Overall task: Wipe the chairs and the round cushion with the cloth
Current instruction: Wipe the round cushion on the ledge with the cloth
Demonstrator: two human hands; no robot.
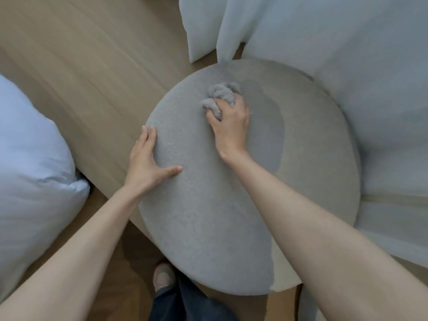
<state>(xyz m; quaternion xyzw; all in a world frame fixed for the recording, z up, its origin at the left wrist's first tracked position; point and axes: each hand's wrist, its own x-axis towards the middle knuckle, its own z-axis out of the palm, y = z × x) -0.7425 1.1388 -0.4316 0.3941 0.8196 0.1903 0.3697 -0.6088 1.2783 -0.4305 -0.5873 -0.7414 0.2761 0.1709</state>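
A large round grey cushion fills the middle of the view, seen from above. My right hand grips a bunched grey cloth and presses it onto the cushion's far half. A darker patch of the cushion's surface lies just right of that hand. My left hand rests flat on the cushion's left edge, fingers straight and thumb spread. No chair is in view.
White curtains hang behind and to the right of the cushion, touching its far edge. White bedding bulges in at the left. Wooden floor lies between them. My slippered foot stands just below the cushion.
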